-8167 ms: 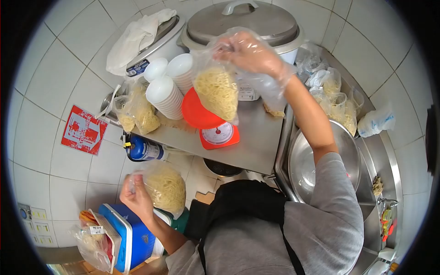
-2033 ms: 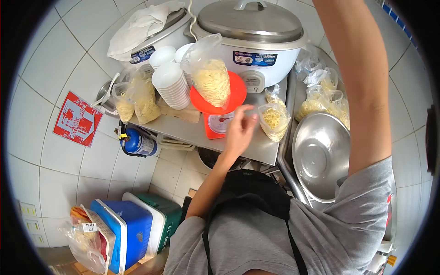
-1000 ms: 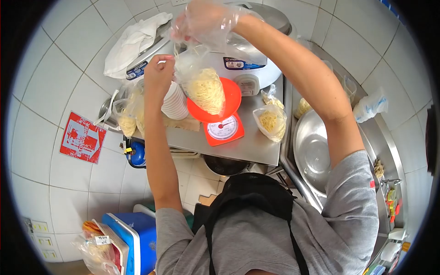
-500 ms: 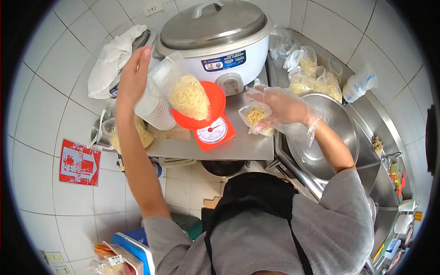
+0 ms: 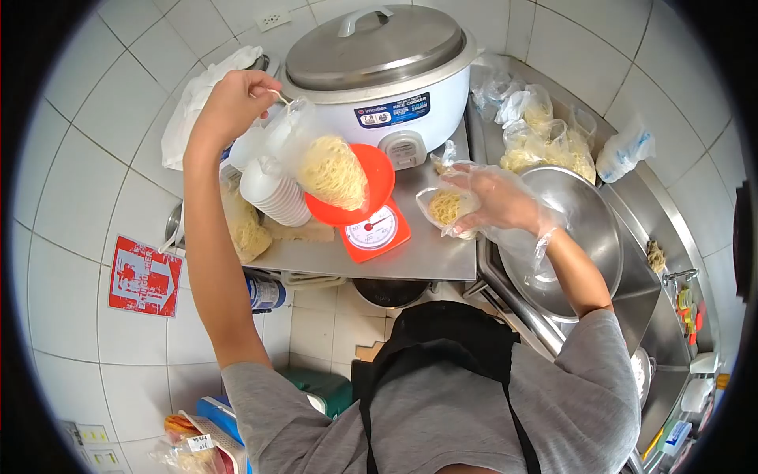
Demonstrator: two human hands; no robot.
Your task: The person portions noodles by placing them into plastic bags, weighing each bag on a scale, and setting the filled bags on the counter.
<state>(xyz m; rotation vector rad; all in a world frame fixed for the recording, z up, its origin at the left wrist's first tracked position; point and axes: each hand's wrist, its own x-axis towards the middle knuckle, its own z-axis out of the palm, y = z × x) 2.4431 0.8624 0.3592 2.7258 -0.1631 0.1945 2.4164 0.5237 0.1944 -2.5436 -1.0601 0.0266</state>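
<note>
A clear plastic bag of pale yellow noodles leans on the red pan of a kitchen scale. My bare left hand is above and left of it, thumb and fingers pinched on what looks like the bag's top edge. In a loose clear plastic glove, my right hand is curled round a smaller clear bag of noodles, right of the scale. The palm side of this hand is hidden. Stacked white plastic cups stand just left of the scale.
A large rice cooker stands behind the scale. On the right are a wide metal bowl and several bagged noodle portions. Another noodle bag sits at the counter's left end, near a white cloth.
My left hand has gone from raised, extended fingers to a pinch at the bag's top. My right hand has turned slightly, still with the small noodle bag. The view has shifted a little.
</note>
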